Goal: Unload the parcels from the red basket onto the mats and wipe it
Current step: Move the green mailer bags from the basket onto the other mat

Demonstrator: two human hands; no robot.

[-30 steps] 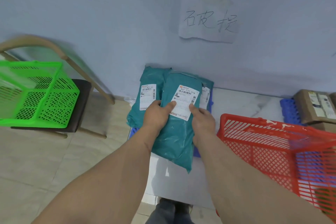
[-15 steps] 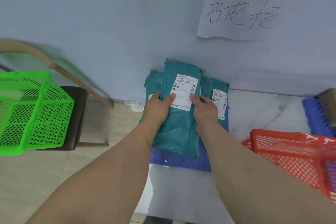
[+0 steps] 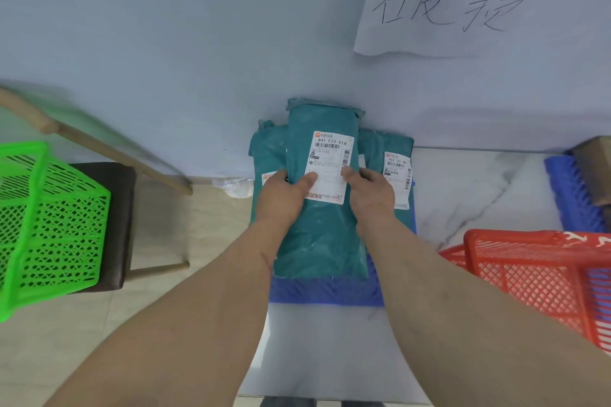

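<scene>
Pale blue-grey wall (image 3: pixel 165 26) w/ a handwritten paper sign (image 3: pixel 463 3) upper right. Beige tile floor (image 3: pixel 205 235) at left; white marble-look surface (image 3: pixel 463 182) at right. Wooden chair (image 3: pixel 109 208) w/ dark seat at left, green plastic basket (image 3: pixel 46 225) on it. Soft, even light.
</scene>
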